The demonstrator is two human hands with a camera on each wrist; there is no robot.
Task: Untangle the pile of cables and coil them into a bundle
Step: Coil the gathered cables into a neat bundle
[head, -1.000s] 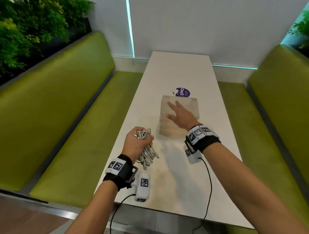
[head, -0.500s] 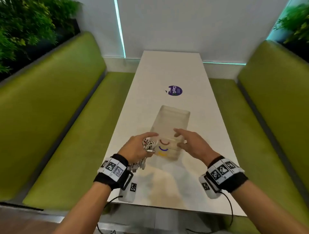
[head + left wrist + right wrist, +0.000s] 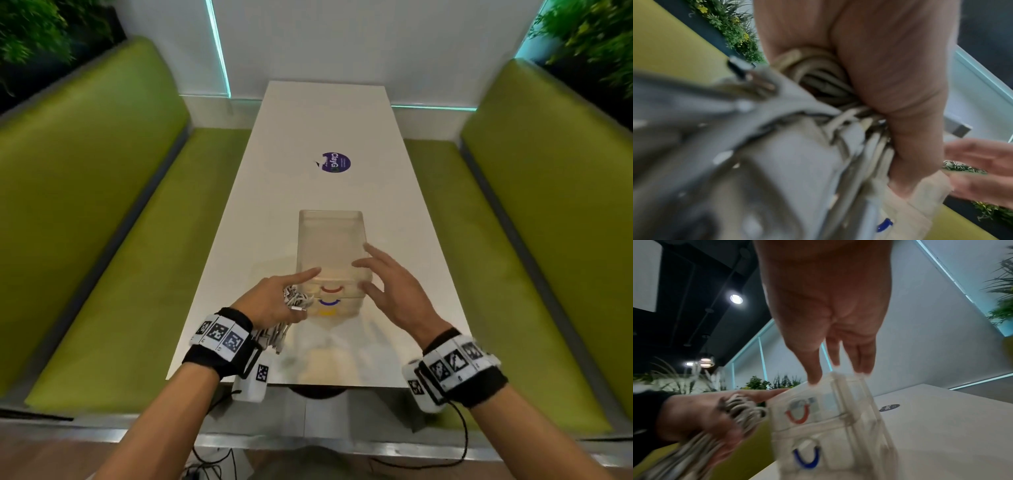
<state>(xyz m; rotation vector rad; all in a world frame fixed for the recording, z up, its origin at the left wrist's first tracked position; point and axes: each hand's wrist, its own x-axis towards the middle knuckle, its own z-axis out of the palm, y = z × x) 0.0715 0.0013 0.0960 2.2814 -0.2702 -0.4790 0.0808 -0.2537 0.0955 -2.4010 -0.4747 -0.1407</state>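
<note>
My right hand (image 3: 387, 291), earlier flat atop the clear box (image 3: 330, 246), now touches its 3 o'clock side; my left hand (image 3: 274, 301) brings the cable bundle (image 3: 296, 301) against its 9 o'clock side.

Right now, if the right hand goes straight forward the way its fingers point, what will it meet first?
Most likely the clear plastic box. The right hand has straight fingers whose tips sit at the box's near right edge, possibly already touching; depth is unclear.
</note>
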